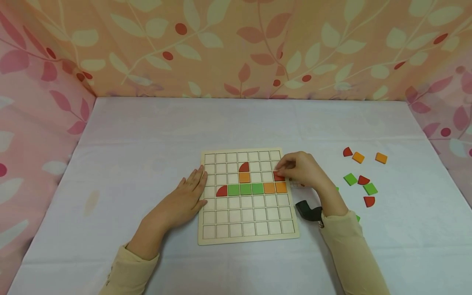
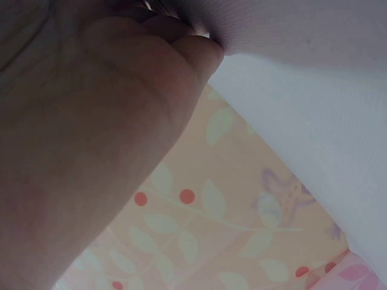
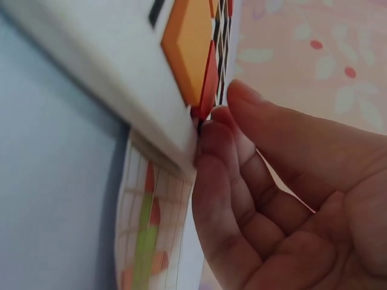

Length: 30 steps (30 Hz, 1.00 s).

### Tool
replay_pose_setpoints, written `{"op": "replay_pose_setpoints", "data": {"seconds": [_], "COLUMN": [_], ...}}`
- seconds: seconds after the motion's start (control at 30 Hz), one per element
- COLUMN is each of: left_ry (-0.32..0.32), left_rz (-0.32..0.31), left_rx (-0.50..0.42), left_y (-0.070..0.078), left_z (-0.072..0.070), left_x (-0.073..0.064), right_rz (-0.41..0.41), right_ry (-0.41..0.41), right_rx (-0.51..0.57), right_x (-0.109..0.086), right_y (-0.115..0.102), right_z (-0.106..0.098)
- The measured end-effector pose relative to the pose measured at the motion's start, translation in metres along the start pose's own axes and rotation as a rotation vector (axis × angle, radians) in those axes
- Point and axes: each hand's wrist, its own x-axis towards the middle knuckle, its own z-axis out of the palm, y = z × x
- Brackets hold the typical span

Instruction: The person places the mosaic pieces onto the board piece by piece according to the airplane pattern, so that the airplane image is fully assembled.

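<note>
A pale wooden grid board (image 1: 247,215) lies on the white-covered table. A row on it holds a red quarter-circle piece (image 1: 222,191), several green squares (image 1: 245,189) and two orange squares (image 1: 281,187). Above that row sit an orange square (image 1: 244,177) and a red quarter-circle (image 1: 244,167). My left hand (image 1: 184,200) rests flat with its fingertips at the board's left edge. At the right edge my right hand (image 1: 300,168) has its bent fingers and thumb on a red piece (image 1: 279,176), partly hidden by the fingertips. In the right wrist view, fingertips meet that red piece (image 3: 209,87).
Loose red (image 1: 363,180), green (image 1: 370,189) and orange pieces (image 1: 381,158) lie to the right. A printed pattern card (image 3: 145,235) shows partly from beneath the board's right side. A black device (image 1: 307,211) juts from the right wrist. Patterned curtains (image 1: 221,49) enclose the table's back and sides.
</note>
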Motion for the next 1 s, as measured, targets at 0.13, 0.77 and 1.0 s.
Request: {"op": "replay_pose_setpoints", "data": {"seconds": [0.13, 0.77, 1.0], "left_ry": [0.002, 0.007, 0.002], "left_rz": [0.0, -0.003, -0.001], "left_rx": [-0.001, 0.008, 0.003], "left_y": [0.0, 0.0, 0.0], "left_z": [0.0, 0.0, 0.0], "left_x": [0.0, -0.001, 0.0], "right_rz": [0.046, 0.102, 0.146], "right_ry": [0.018, 0.123, 0.162], "right_rx": [0.055, 0.094, 0.072], "right_x": [-0.004, -0.04, -0.059], "right_y": [0.005, 0.04, 0.058], "right_z": [-0.004, -0.035, -0.047]}}
